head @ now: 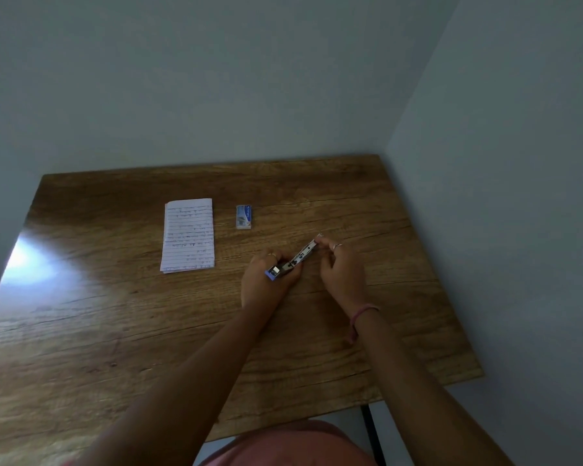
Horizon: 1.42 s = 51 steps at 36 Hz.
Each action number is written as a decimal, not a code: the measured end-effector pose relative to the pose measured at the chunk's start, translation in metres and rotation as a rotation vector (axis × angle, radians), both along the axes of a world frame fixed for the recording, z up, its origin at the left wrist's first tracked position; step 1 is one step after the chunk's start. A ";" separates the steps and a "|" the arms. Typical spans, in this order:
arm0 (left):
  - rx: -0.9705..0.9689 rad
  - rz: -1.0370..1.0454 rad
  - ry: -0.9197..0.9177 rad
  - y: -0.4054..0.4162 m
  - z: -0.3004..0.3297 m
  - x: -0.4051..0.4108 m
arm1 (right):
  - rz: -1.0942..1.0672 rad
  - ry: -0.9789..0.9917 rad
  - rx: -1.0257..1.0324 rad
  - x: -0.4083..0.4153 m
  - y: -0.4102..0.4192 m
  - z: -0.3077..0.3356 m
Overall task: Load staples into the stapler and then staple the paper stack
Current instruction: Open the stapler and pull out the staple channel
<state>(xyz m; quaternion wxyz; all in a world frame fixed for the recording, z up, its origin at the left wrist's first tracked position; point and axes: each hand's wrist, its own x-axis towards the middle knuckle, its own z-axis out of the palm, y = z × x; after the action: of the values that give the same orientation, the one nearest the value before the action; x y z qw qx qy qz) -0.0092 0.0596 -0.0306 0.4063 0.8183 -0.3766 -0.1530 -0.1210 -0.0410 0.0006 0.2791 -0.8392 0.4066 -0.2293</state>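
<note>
A small stapler (pixel 292 262) with a blue end and a metal body is held above the wooden table (pixel 115 314). My left hand (pixel 266 280) grips its blue rear end. The metal magazine rail sticks out toward the upper right, and my right hand (pixel 340 267) pinches the rail's far tip with its fingertips. A stack of lined, handwritten paper (pixel 188 235) lies flat to the left. The small blue and white staple box (pixel 243 216) lies just right of the paper, beyond my hands. Whether staples sit in the rail is too small to tell.
Grey walls meet in a corner behind the table's far right. The table's right edge runs close to my right forearm, with a black leg (pixel 372 432) below it. A bright glare patch (pixel 27 260) lies on the left of the tabletop.
</note>
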 end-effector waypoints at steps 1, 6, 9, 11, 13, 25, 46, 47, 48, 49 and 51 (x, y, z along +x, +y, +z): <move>0.003 0.000 -0.006 0.000 0.000 0.000 | -0.006 0.011 -0.007 0.001 0.001 0.000; -0.002 -0.006 -0.008 -0.001 0.001 0.000 | -0.023 0.031 0.009 0.004 0.009 0.000; 0.001 -0.009 -0.010 -0.001 -0.001 0.001 | -0.007 0.026 0.044 0.003 0.014 -0.003; -0.004 -0.007 -0.016 0.000 -0.001 0.000 | -0.009 0.011 0.060 0.003 0.015 -0.004; -0.011 -0.005 -0.017 0.000 -0.001 0.000 | -0.011 0.004 0.067 0.004 0.015 -0.004; 0.002 -0.010 -0.001 0.000 0.002 -0.001 | 0.036 -0.006 0.039 0.005 0.014 -0.003; -0.003 -0.014 -0.006 0.000 0.000 0.000 | -0.003 -0.055 0.120 0.014 0.008 0.003; -0.004 -0.012 -0.006 0.000 -0.001 -0.001 | 0.000 -0.052 0.123 0.014 0.007 0.003; -0.005 -0.011 -0.007 0.000 -0.001 -0.001 | 0.003 -0.052 0.122 0.013 0.007 0.003; -0.006 -0.011 -0.008 0.000 -0.001 -0.001 | 0.005 -0.052 0.118 0.013 0.006 0.003; -0.005 -0.011 -0.021 0.000 -0.001 0.000 | 0.009 -0.048 0.110 0.011 0.006 0.002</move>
<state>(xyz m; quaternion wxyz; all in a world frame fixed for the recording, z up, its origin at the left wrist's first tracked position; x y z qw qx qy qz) -0.0096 0.0597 -0.0319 0.4035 0.8168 -0.3857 -0.1458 -0.1099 -0.0351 0.0022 0.3355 -0.8187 0.4079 -0.2256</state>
